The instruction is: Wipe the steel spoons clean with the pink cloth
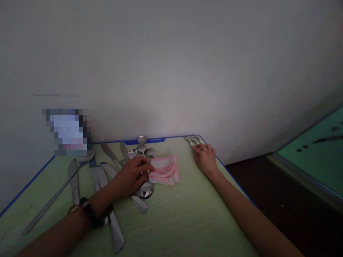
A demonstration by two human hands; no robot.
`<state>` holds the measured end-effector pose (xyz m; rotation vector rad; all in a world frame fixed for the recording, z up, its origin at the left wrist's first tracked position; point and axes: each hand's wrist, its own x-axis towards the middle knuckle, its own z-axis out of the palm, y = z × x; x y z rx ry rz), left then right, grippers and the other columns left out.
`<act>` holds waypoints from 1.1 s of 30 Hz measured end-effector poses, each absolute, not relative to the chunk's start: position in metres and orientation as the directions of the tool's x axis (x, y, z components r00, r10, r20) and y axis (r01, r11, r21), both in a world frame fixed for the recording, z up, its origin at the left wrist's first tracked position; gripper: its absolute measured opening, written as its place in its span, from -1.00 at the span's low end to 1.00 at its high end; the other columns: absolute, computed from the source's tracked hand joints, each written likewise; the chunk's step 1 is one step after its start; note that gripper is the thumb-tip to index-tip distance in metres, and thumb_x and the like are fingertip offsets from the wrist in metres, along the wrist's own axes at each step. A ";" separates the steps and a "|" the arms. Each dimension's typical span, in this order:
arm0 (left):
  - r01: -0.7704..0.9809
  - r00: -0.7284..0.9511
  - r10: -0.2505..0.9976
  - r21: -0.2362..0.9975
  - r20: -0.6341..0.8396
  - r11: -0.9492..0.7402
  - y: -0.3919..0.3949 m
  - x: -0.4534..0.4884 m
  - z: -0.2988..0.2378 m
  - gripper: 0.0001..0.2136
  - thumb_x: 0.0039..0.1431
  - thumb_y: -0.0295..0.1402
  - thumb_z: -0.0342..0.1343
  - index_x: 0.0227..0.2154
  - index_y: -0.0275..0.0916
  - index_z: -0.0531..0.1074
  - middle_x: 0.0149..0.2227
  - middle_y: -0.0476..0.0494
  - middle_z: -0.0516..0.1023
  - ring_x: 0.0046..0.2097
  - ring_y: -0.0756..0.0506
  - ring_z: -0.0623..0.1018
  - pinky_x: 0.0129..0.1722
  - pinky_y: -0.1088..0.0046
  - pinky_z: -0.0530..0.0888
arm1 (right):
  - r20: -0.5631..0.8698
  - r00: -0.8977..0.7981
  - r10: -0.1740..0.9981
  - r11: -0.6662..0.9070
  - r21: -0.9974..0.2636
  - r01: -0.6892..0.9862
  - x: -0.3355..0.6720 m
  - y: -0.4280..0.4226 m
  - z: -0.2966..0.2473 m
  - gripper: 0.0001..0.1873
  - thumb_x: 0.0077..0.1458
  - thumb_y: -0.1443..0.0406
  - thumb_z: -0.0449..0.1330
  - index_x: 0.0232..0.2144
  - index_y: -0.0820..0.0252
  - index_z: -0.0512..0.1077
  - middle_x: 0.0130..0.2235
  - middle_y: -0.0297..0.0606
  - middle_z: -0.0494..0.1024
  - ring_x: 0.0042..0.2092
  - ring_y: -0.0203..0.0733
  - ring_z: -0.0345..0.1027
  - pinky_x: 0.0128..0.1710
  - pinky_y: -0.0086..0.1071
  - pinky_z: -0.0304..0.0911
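My left hand (134, 175) reaches over a pile of cutlery, its fingers curled and closed at the left edge of a folded pink-and-white cloth (164, 169). The thumb side is partly hidden. A round-bowled spoon (145, 190) lies just below this hand, and another spoon (141, 149) lies above it. At the far right corner of the table, my right hand (205, 157) is closed over the handles of several forks (190, 141). Their tines point away to the upper left, and the fingers cover much of the pale handles.
Table knives (117, 228) and a long-handled utensil (57, 194) spread over the left of the green, blue-edged table (182, 221). A small ladle-like bowl (142, 139) sits at the back edge. A blurred-out device (68, 130) leans against the wall (171, 71). Dark floor lies right.
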<state>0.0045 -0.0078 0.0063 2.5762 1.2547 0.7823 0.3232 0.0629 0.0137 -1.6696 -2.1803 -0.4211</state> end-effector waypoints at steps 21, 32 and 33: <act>0.681 0.508 0.758 0.348 0.410 -0.644 -0.009 0.004 0.008 -0.73 0.13 -0.50 -0.02 -0.15 -0.15 0.46 -0.11 -0.17 0.42 -0.07 -0.13 0.41 -0.03 0.26 0.37 | 0.547 -0.182 0.817 0.287 -0.113 0.951 0.330 0.058 0.014 -0.64 0.05 0.40 0.03 -0.12 0.11 0.47 -0.10 -0.07 0.40 -0.09 0.01 0.19 -0.17 -0.13 0.14; 0.810 0.258 0.816 0.345 0.518 -0.475 -0.005 0.002 0.009 -0.84 0.13 -0.45 -0.03 -0.22 -0.26 0.35 -0.19 -0.20 0.45 -0.09 -0.18 0.42 -0.06 0.16 0.38 | 0.451 -0.669 0.591 0.798 -0.208 0.565 0.240 0.019 0.021 -0.64 0.18 0.20 0.04 0.00 0.13 0.34 0.05 -0.05 0.32 0.07 -0.07 0.18 0.05 -0.16 0.14; 0.810 0.253 0.817 0.349 0.517 -0.472 -0.003 0.002 0.010 -0.83 0.13 -0.46 -0.03 -0.21 -0.27 0.35 -0.18 -0.20 0.44 -0.09 -0.18 0.42 -0.06 0.17 0.38 | 0.457 -0.664 0.592 0.798 -0.216 0.562 0.234 0.021 0.021 -0.69 0.18 0.21 0.04 -0.05 0.13 0.38 0.04 -0.06 0.34 0.06 -0.07 0.19 0.05 -0.17 0.14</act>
